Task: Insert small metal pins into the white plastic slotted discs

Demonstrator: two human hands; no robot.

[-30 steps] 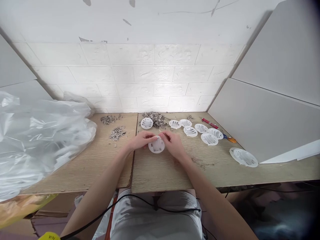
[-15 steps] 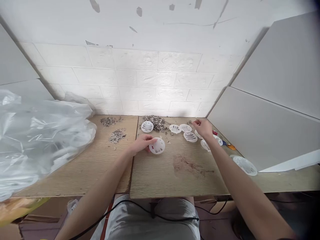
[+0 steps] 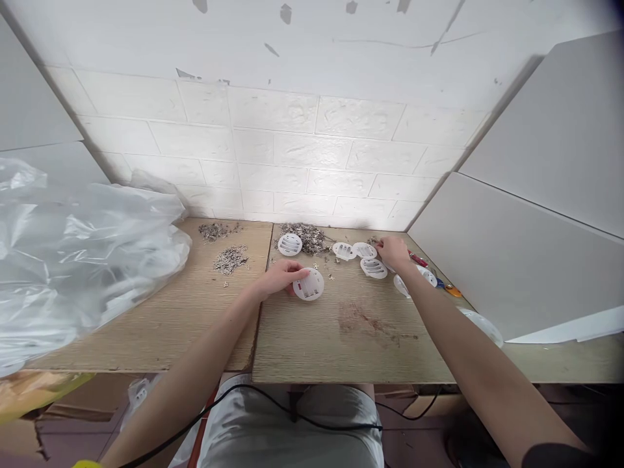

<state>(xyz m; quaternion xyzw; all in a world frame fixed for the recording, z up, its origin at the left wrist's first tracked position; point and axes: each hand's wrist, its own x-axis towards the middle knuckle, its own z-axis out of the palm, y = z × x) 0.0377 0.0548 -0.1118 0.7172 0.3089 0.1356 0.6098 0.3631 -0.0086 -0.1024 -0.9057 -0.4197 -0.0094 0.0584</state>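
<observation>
My left hand [image 3: 283, 278] grips a round white plastic disc [image 3: 312, 289] by its left edge, thumb on top. The disc is tilted above the table and has slots in its face. Towards the back right, my right hand [image 3: 392, 252] has its fingers bent together by a few small metal bits [image 3: 372, 240]; whatever they hold is hidden. Close to it lie slotted white discs, one [image 3: 374, 268] just left of the hand and another [image 3: 364, 251] behind that. A further disc [image 3: 290, 244] lies beside a heap of small metal pieces [image 3: 312, 238].
Two piles of metal pieces, one [image 3: 231, 259] nearer me, lie on the left board. Clear plastic bags [image 3: 88, 260] cover the far left. A red-handled tool [image 3: 418, 260] and an orange item [image 3: 453, 290] lie by the right panel [image 3: 526, 240]. A black cable [image 3: 263, 403] crosses my lap.
My right hand has lowered slightly at the back of the table, and the thin tip seen above its fingers no longer shows. My left hand still holds the disc. The view has shifted a little.
</observation>
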